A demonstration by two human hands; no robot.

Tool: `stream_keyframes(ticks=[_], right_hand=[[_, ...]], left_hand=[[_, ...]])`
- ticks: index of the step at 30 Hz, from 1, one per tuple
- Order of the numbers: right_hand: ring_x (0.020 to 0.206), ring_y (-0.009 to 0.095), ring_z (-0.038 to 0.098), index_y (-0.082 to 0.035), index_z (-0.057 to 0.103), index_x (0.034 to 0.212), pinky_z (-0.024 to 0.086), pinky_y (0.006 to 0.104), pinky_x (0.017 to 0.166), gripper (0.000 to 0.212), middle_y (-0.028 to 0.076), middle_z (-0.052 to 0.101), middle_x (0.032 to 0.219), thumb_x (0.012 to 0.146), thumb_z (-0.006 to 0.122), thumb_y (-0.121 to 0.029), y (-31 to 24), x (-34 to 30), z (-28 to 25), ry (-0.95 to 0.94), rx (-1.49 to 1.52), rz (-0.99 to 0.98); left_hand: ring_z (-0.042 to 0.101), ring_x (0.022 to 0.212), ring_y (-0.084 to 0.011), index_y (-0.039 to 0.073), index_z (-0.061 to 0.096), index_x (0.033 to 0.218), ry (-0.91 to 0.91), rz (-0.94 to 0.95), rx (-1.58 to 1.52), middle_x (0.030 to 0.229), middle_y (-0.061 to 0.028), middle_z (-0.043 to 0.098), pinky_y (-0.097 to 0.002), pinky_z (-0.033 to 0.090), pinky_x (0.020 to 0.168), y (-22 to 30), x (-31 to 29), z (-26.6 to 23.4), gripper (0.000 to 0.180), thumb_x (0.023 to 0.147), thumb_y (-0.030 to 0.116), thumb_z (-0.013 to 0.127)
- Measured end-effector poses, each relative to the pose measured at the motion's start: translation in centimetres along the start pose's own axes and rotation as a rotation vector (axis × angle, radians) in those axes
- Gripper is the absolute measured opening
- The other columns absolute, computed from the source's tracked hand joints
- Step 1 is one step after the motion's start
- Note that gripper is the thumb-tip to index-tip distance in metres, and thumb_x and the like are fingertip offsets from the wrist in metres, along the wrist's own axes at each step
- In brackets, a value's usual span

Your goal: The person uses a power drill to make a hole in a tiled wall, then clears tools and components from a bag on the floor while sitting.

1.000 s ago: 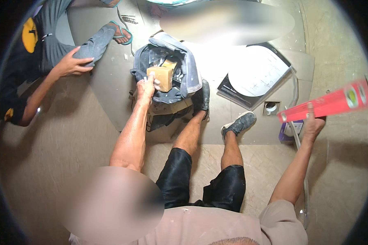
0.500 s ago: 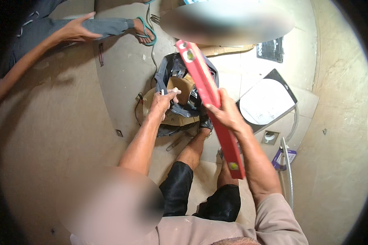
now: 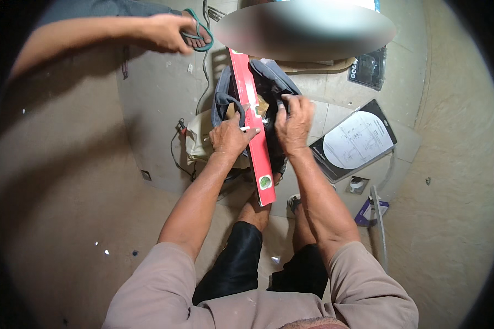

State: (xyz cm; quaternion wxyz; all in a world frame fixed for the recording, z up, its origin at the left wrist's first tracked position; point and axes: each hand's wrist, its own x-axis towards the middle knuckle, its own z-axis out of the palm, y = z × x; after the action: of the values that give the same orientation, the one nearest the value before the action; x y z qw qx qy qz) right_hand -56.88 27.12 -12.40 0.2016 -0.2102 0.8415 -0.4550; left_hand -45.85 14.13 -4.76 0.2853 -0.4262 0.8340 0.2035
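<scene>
A red spirit level (image 3: 264, 164) with green-marked vials lies lengthwise over the mouth of a dark grey bag (image 3: 277, 77). My left hand (image 3: 230, 137) is closed at the level's left edge, its fingers over the red face. A thin white stick (image 3: 244, 128) sticks out between those fingers; its kind is unclear. My right hand (image 3: 295, 123) is off the level, its fingers curled at the bag's right rim. Inside the bag, brown and dark items show partly behind the level.
Another person's hand (image 3: 173, 32) reaches in at upper left, near a sandalled foot (image 3: 195, 41). To the right lie a black package with a white oval (image 3: 357, 140), a floor recess (image 3: 358, 185), a purple box (image 3: 370, 213) and a pale strip (image 3: 380, 230). A cable (image 3: 206, 77) runs left of the bag.
The level has swung left and come down over the bag. My right hand has let go of it and moved to the bag's rim; my left hand has taken hold. The other person's hand moved right.
</scene>
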Motion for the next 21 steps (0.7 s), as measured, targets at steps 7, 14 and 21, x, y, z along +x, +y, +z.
stream_keyframes(ticks=[7, 14, 21], right_hand=[[0.101, 0.030, 0.063, -0.004, 0.063, 0.118, 0.047, 0.0360, 0.087, 0.033, 0.017, 0.064, 0.115, 0.089, 0.059, -0.019, 0.8, 1.9, 2.9, -0.606, -1.053, -0.115], [0.086, 0.042, 0.068, -0.003, 0.041, 0.130, 0.052, 0.0518, 0.081, 0.062, 0.024, 0.069, 0.085, 0.079, 0.074, -0.014, -2.7, 3.5, 0.9, -0.438, -0.368, 0.146], [0.069, 0.017, 0.061, 0.004, 0.064, 0.104, 0.049, 0.0310, 0.061, 0.037, 0.011, 0.066, 0.082, 0.082, 0.076, -0.024, -8.4, 2.5, -0.2, -0.634, 0.445, 0.791]], left_hand=[[0.069, 0.095, -0.0432, 0.037, 0.049, 0.145, -0.010, -0.011, -0.135, 0.098, -0.0223, 0.073, -0.0552, 0.052, 0.084, -0.1, 0.2, 0.7, 0.077, 0.076, 0.052, 0.079], [0.067, 0.101, -0.0434, 0.025, 0.055, 0.140, -0.028, -0.095, -0.168, 0.103, -0.0240, 0.071, -0.0541, 0.052, 0.088, 0.4, -0.2, 0.4, 0.068, 0.079, 0.042, 0.079], [0.065, 0.103, -0.0434, 0.006, 0.065, 0.116, 0.064, 0.004, -0.627, 0.108, -0.0208, 0.069, -0.0498, 0.051, 0.088, -0.1, -1.1, 1.7, 0.034, 0.084, 0.015, 0.068]])
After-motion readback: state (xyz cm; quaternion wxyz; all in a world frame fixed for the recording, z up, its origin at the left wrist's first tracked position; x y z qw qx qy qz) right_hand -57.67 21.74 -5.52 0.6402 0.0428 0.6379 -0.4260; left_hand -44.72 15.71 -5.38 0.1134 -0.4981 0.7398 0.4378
